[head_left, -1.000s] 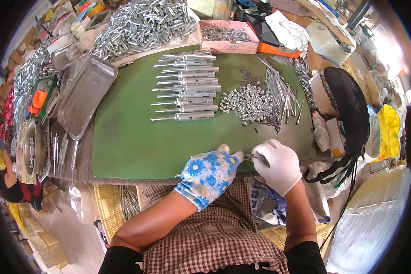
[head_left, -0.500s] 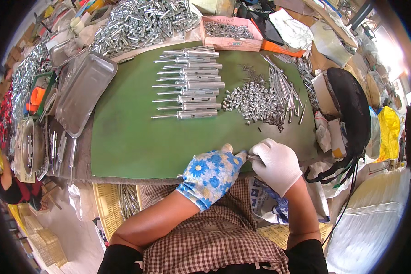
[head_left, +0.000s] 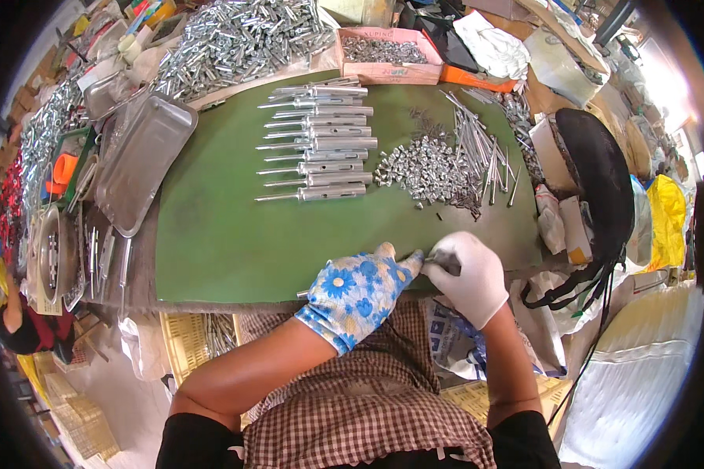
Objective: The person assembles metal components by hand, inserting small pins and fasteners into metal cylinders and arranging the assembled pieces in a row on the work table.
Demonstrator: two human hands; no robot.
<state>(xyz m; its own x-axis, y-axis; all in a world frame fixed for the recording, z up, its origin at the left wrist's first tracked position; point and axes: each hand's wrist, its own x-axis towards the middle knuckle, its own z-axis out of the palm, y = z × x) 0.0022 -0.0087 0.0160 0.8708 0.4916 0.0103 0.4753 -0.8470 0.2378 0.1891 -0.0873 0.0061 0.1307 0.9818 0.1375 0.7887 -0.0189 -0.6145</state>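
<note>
My left hand (head_left: 360, 295), in a white glove with blue flowers, is closed over a slim silver metal rod (head_left: 303, 295), whose tip sticks out past the glove's left side. Most of that piece is hidden by the palm. Close to the left thumb, my right hand (head_left: 469, 273) in a plain white glove has its fingers pinched together. What they grip is too small and covered to tell. Beyond both hands, a row of silver metal tubes with thin rods (head_left: 332, 179) lies on the green mat (head_left: 235, 250).
Right of the row are a heap of small silver caps (head_left: 422, 173), dark pins (head_left: 468, 205) and long thin rods (head_left: 489, 156). A metal tray (head_left: 145, 164) lies left. At the back sit a pile of metal parts (head_left: 242, 47) and a pink box (head_left: 391, 72). A black bag (head_left: 598, 184) stands right.
My right hand has drawn slightly up, with its fingers curled more tightly near the left thumb. My left hand stays almost in place. The whole view has shifted slightly.
</note>
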